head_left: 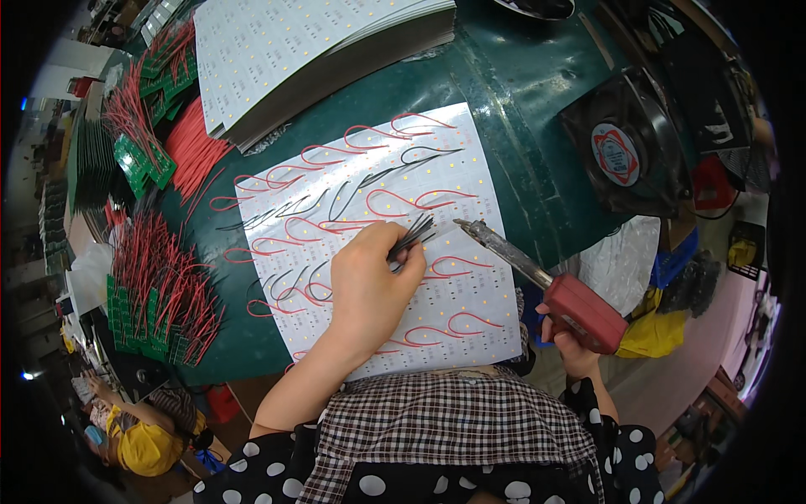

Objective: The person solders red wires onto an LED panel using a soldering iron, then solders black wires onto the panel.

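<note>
A white circuit board sheet [466,323] with rows of small yellow parts lies on the green table in front of me. Red wires [390,200] and black wires [306,210] stand in loops across it. My left hand [374,277] is closed over the middle of the sheet, pinching a bundle of short black wires [413,233] whose ends point right. From the right, my right hand [571,343] grips a red-handled soldering gun [579,311]. Its metal tip is just right of the wire bundle, apart from it; whether it touches the sheet I cannot tell.
A tall stack of similar sheets [327,63] stands at the back. Green boards with red wires [159,294] and a red wire bundle [197,147] lie left. A black fan [625,151] sits at right. Another person in yellow [151,437] is at lower left.
</note>
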Demonstrator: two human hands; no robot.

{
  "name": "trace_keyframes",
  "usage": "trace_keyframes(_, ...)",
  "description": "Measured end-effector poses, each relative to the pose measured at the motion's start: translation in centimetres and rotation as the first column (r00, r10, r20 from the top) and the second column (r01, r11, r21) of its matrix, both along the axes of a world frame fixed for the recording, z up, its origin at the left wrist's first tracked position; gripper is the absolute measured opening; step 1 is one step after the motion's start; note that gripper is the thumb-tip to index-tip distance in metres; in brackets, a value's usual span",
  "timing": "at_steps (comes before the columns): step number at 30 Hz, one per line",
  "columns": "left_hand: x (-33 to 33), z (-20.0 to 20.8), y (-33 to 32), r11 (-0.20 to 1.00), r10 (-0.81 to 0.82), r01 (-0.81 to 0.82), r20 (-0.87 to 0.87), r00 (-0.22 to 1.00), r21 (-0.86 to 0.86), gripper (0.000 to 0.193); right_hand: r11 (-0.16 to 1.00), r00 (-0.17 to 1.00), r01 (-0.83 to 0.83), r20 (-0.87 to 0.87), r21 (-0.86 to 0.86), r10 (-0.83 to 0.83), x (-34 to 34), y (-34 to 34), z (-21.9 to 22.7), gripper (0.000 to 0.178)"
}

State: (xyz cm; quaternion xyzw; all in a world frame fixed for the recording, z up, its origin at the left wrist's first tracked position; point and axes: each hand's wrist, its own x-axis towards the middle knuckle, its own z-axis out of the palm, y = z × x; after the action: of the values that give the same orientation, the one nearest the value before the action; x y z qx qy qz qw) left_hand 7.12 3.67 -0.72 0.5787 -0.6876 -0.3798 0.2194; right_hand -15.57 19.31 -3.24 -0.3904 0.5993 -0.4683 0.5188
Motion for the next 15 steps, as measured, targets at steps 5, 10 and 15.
trace_keyframes(5, -0.5, 0.6, -0.2, 0.976, -0.052, 0.058, 0.035, 0.998, -0.208, 0.015, 0.992, 0.978, 0.088, 0.199, -0.085, -0.07, 0.1, -0.2, 0.3, 0.058)
trace_keyframes(10, -2.0, 0.5, 0.3, 1.0, -0.024, 0.023, -0.036, 0.999, -0.01, 0.004, 0.994, 0.976, 0.086, 0.207, -0.073, -0.07, -0.2, -0.1, 0.2, 0.059)
trace_keyframes(15, -2.2, 0.3, 0.1, 0.998, -0.052, 0.051, 0.021, 0.998, 0.043, 0.008, 0.997, 0.977, 0.074, 0.201, -0.037, -0.065, -0.4, 0.2, 0.2, 0.059)
